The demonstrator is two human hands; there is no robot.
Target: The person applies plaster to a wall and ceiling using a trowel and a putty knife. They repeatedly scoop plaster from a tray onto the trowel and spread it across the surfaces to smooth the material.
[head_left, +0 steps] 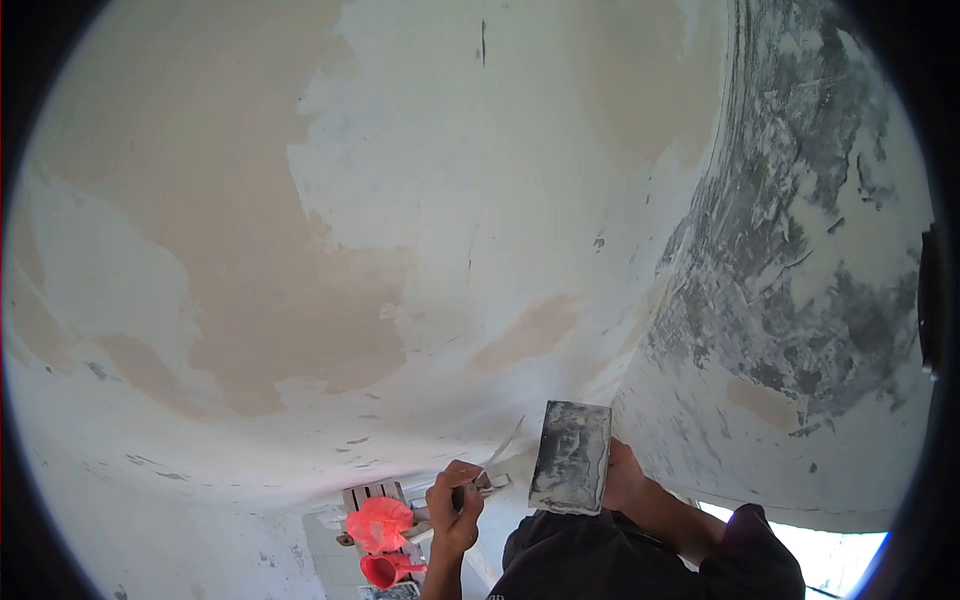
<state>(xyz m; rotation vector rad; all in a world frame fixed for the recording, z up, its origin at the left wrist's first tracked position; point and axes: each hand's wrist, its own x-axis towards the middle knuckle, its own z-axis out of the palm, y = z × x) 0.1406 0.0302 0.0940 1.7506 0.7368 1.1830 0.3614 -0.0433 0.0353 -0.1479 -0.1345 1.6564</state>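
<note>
Wall (420,200): patchy white filler over beige plaster; grey mottled surface (800,250) at 3 o'clock. Left grip (455,505) closed on putty knife (495,462) at 6 o'clock. Right grip (622,478) closed on plaster hawk (570,455) just beside; red bag (380,522) at 7 o'clock.

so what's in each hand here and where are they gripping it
The left hand grips a putty knife by its handle, blade up toward the wall. The right hand holds a plaster-smeared flat trowel from behind; the exact grip is hidden.

Left hand (455,505) grips putty knife (497,462); right hand (620,478) holds plaster hawk (571,456).
</note>
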